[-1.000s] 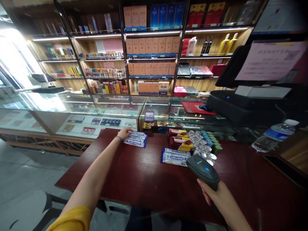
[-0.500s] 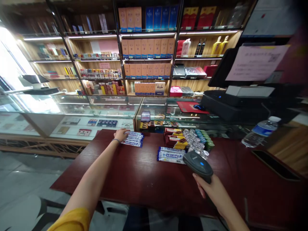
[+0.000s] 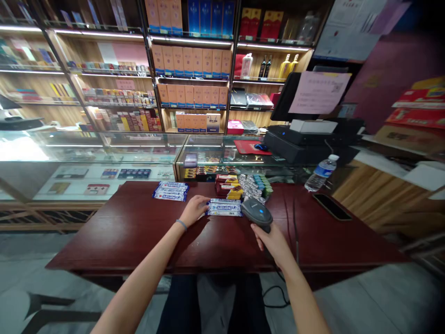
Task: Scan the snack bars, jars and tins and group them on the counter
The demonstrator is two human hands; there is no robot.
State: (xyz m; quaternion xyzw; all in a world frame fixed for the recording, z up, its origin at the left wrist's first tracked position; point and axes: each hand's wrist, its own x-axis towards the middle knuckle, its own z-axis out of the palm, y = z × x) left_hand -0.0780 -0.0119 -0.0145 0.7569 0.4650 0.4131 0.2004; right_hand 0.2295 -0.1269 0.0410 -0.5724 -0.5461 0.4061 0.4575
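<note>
My left hand (image 3: pixel 195 209) lies on the dark red table (image 3: pixel 132 232). Its fingers are curled onto the left end of a small pile of blue-and-white snack bars (image 3: pixel 225 207). My right hand (image 3: pixel 273 240) grips a dark grey barcode scanner (image 3: pixel 257 212) with a blue light, its head just right of that pile. A second pile of blue-and-white bars (image 3: pixel 171 191) lies apart at the table's far left. Behind the scanner are red-brown chocolate bars (image 3: pixel 226 184) and several small lidded tubs (image 3: pixel 256 185).
A water bottle (image 3: pixel 321 172) and a black phone (image 3: pixel 332 206) are at the table's right. A glass display counter (image 3: pixel 114 157) stands behind the table, with a till and its screen (image 3: pixel 306 134) on the right. Stocked shelves (image 3: pixel 193 69) fill the back wall. The scanner's cable (image 3: pixel 295 232) runs across the table.
My left hand left the far-left pile and came right to the pile by the scanner. The view swung right and down. My right hand still holds the scanner.
</note>
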